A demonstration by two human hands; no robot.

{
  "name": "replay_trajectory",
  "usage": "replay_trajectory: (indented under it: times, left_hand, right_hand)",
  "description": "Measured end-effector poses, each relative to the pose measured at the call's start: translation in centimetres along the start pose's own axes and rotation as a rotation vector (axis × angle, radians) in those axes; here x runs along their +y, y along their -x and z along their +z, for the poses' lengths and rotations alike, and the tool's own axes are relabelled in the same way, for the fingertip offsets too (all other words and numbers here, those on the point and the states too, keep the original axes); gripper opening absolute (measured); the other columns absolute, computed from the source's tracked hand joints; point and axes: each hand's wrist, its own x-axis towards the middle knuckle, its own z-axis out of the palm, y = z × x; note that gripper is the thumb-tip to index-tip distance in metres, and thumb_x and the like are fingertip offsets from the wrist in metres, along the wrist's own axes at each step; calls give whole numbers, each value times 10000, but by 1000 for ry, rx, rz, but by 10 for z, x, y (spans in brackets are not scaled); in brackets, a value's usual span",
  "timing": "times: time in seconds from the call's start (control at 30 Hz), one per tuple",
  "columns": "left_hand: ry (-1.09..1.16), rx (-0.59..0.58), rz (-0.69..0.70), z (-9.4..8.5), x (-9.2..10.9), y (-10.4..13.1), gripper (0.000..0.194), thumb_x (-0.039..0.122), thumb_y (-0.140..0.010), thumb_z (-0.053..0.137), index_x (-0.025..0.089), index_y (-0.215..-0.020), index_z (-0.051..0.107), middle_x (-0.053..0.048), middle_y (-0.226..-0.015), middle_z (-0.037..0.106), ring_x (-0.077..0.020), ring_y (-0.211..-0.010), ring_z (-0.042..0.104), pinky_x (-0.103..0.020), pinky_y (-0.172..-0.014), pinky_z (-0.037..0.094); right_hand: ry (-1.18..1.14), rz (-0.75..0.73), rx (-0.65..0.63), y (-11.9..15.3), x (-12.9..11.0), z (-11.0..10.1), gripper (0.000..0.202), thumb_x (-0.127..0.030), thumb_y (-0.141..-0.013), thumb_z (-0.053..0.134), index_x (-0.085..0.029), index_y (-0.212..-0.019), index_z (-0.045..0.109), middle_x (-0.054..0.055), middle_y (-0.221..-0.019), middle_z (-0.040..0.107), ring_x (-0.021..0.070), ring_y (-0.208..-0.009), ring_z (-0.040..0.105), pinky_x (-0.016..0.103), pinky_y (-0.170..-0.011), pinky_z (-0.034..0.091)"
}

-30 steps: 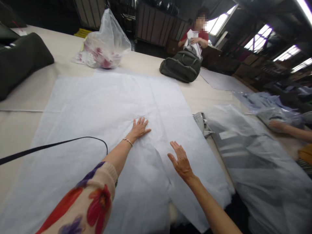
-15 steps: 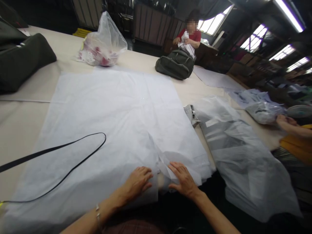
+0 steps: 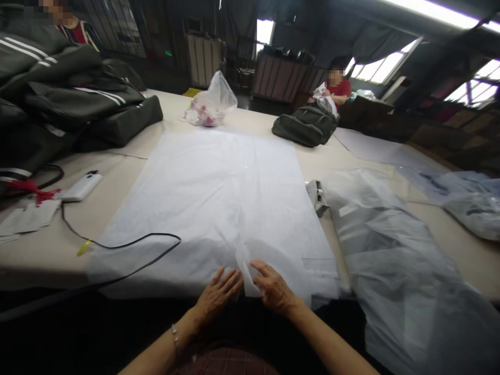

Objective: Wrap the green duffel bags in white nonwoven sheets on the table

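Note:
Thin white sheets (image 3: 203,182) lie spread over the table (image 3: 253,117), reaching down to its front edge. My left hand (image 3: 219,294) rests palm down near that edge, fingers spread on the sheet. Just right of it, my right hand (image 3: 273,286) touches a raised fold (image 3: 244,260) of the sheet, its fingers bent but apart. A black cord (image 3: 144,238) loops across the sheet's left part.
Dark bags (image 3: 97,104) are piled at the left, near a white device (image 3: 83,186) and paper tags (image 3: 31,217). A plastic bag (image 3: 213,101) and a dark bag (image 3: 304,125) stand behind. Plastic-wrapped goods (image 3: 383,234) drape at right. A person (image 3: 339,88) is behind.
The view has swung left, bringing the dark pile and white device into sight. My right hand has moved left toward the fold, its fingers more bent. My left hand's fingers are more spread.

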Motion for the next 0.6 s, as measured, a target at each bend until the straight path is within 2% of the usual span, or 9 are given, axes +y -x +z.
replay_trajectory:
  times: [0.1, 0.2, 0.27, 0.33, 0.4, 0.47, 0.53, 0.6]
  left_hand:
    - [76, 66, -11, -9, -4, -3, 552, 35, -892, 372, 194, -1418, 422, -71, -1433, 525, -197, -1341, 450, -433, -1175, 288]
    - [224, 140, -129, -22, -7, -1, 474, 49, -890, 338, 183, -1289, 558, -92, -1284, 643, -202, -1241, 556, -437, -1131, 369]
    - [311, 250, -313, -35, -10, 2, 405, 125, -917, 362, 184, -1245, 592, -96, -1215, 681, -209, -1171, 611, -418, -1079, 437]
    - [396, 382, -578, -53, -16, 4, 361, 236, -945, 390, 190, -1235, 600, -89, -1189, 695, -215, -1123, 641, -377, -1005, 503]
    - [494, 494, -838, -75, -22, 0, 367, 332, -957, 394, 186, -1216, 610, -79, -1143, 715, -217, -1058, 672, -335, -915, 551]
    - [586, 571, -993, -100, -27, -7, 387, 389, -958, 393, 179, -1188, 624, -71, -1093, 732, -217, -1003, 690, -311, -858, 568]
    - [648, 602, -1001, -120, -28, -17, 397, 415, -951, 409, 181, -1185, 628, -65, -1102, 728, -214, -1012, 684, -304, -871, 561]
    - [672, 565, -900, -132, -26, -25, 385, 388, -948, 415, 199, -1214, 619, -57, -1167, 706, -205, -1080, 658, -311, -947, 530]
  right_hand:
    - [-19, -1, -107, 3, 11, 9, 418, -11, -579, 507, -153, -937, 667, 165, -1454, 472, 283, -1379, 401, 440, -1111, 395]
    - [-59, -4, -138, 2, 21, 14, 411, -22, -573, 535, -153, -938, 669, 164, -1480, 442, 285, -1398, 372, 445, -1123, 377]
    - [-102, -9, -136, 0, 25, 15, 355, -46, -610, 573, -163, -930, 675, 153, -1483, 441, 282, -1398, 373, 451, -1123, 375]
    - [-150, -8, -122, -3, 25, 13, 273, -95, -678, 603, -172, -928, 680, 143, -1469, 462, 277, -1390, 387, 458, -1122, 376]
    - [-183, 1, -91, -5, 23, 10, 219, -137, -741, 598, -179, -941, 679, 132, -1453, 484, 264, -1385, 396, 454, -1123, 377]
    - [-188, -18, -73, -7, 21, 8, 240, -134, -742, 594, -182, -964, 670, 125, -1448, 490, 257, -1388, 391, 444, -1124, 377]
    - [-163, -86, -84, -9, 21, 8, 334, -89, -683, 595, -188, -995, 659, 116, -1449, 490, 258, -1399, 372, 444, -1128, 368]
    - [-127, -161, -107, -11, 20, 11, 428, -49, -623, 587, -196, -1020, 652, 105, -1442, 498, 260, -1406, 355, 450, -1137, 345]
